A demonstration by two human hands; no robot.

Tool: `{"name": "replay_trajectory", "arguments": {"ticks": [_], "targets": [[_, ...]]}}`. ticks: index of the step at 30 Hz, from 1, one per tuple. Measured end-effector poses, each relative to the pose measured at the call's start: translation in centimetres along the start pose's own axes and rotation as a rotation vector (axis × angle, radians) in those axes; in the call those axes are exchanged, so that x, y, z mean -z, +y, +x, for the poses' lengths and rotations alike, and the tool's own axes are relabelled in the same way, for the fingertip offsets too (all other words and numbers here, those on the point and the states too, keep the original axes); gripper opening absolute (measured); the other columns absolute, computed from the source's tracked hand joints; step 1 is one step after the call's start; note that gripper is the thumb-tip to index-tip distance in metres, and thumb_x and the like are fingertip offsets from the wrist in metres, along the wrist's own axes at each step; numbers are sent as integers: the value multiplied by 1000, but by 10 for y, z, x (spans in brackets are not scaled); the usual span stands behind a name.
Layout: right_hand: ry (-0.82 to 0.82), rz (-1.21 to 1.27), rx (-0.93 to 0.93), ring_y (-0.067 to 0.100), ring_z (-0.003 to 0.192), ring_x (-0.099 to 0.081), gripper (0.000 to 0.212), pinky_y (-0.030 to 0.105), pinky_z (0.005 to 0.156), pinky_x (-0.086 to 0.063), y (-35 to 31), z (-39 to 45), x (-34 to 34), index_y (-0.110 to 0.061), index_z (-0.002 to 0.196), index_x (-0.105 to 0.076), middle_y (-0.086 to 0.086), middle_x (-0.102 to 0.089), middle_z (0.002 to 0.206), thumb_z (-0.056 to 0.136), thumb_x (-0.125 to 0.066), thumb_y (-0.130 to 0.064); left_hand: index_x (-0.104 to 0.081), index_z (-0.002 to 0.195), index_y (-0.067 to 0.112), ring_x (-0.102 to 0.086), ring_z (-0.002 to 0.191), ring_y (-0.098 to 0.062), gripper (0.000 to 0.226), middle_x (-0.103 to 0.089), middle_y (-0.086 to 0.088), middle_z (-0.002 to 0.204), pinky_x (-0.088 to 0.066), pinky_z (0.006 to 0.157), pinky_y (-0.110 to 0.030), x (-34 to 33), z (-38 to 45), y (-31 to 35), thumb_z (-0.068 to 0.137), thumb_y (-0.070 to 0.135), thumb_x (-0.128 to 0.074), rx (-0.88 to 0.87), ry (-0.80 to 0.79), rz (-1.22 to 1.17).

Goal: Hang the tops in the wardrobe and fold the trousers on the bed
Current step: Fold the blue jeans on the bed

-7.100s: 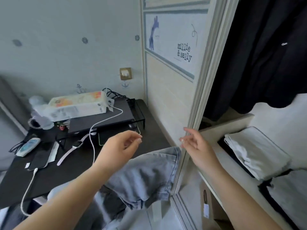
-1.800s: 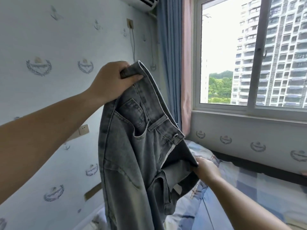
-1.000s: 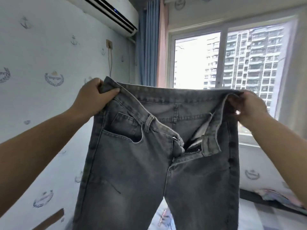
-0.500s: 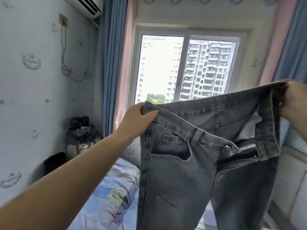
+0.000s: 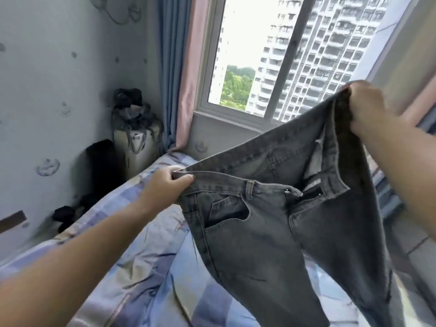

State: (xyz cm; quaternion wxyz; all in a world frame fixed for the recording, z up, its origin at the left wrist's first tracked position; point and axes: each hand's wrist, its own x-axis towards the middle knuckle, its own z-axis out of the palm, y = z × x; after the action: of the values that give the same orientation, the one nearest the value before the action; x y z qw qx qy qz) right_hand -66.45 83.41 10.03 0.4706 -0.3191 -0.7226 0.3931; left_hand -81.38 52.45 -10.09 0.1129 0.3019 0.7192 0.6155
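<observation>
Since half a second ago, both hands have lowered the trousers (image 5: 271,223) toward the bed (image 5: 132,286), and the waistband now slopes up to the right. Left hand (image 5: 168,185) pinches the near waistband corner between thumb and curled fingers; right hand (image 5: 364,106), higher and farther, grips the opposite corner. Spreading the waistband likely lets the legs hang straight for laying flat. Beyond the fingers stands the window (image 5: 278,55). No readable label shows.

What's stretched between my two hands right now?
The waistband of the grey denim jeans, gripped by left hand and right hand, in the head view.
</observation>
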Motion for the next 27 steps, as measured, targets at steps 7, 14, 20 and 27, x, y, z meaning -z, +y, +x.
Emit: {"name": "replay_trajectory", "arguments": {"ticks": [7,14,20,27], "targets": [[-247,-143,-277,13,59,-48,28,14,49,-39,147,-67,-234,-23,67,-54,-4,-53,68,88,-43,-8,-52,67,11,-54,60,-19,27,-49,-5,59,-49,61,-36,111,-18,-195,82,29,-66,364,65,213],[-454,-241,-430,20,73,-59,33,33,73,-51,245,-147,-487,-23,65,-64,0,-64,78,73,-38,-4,-42,64,18,-51,58,-22,30,-45,-6,59,-44,61,-32,247,5,-367,67,45,-55,696,138,315],[-668,-335,-392,21,89,-59,39,38,93,-50,320,-206,-686,-27,66,-59,5,-63,97,81,-37,0,-53,68,11,-63,63,-25,24,-59,-15,71,-58,59,-33,329,33,-506,87,22,-62,915,255,298],[-882,-424,-297,21,104,-53,41,28,92,-42,395,-279,-822,-17,127,-58,10,-58,130,92,-40,-5,-54,65,7,-66,66,-31,30,-60,-16,64,-58,67,-41,374,36,-634,87,26,-64,1031,131,520]]}}
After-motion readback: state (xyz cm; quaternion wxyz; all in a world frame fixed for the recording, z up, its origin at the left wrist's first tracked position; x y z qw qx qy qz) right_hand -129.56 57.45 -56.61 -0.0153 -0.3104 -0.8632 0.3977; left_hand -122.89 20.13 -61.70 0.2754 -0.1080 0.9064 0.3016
